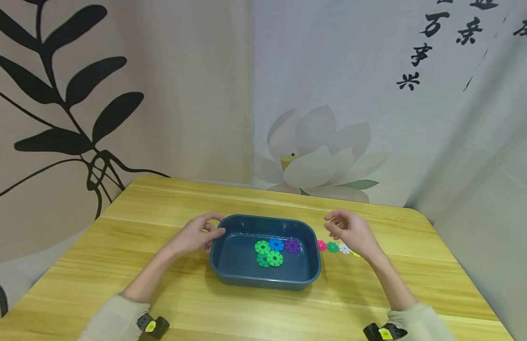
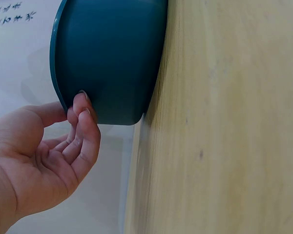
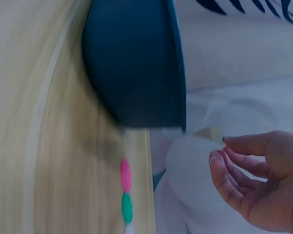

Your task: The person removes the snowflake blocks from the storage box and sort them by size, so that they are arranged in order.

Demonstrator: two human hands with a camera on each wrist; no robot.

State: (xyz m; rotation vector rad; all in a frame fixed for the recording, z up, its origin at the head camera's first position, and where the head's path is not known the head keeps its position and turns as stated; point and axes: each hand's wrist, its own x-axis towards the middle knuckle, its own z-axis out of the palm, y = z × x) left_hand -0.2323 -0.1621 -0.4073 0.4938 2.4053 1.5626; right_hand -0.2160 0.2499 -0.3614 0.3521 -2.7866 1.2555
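A dark blue rectangular plastic basin (image 1: 265,279) stands on the table. Its left rim is pinched by my left hand (image 1: 199,234), thumb at the edge and fingers against the outer wall, as the left wrist view also shows. Inside lie several notched plastic discs: a purple disc (image 1: 292,246), a blue disc (image 1: 276,244) and green discs (image 1: 274,258), some overlapping. My right hand (image 1: 353,232) hovers to the right of the basin, fingers loosely bent and nothing seen between them. Beneath it runs a row with a pink disc (image 1: 322,245), a green disc (image 1: 332,247), a white disc (image 1: 344,248) and a yellow disc (image 1: 355,254).
The wooden table (image 1: 178,308) has its far edge against a printed curtain (image 1: 195,94) showing leaves, a lotus and dark characters. A camera (image 1: 154,326) is strapped on the left wrist, another camera (image 1: 385,332) on the right.
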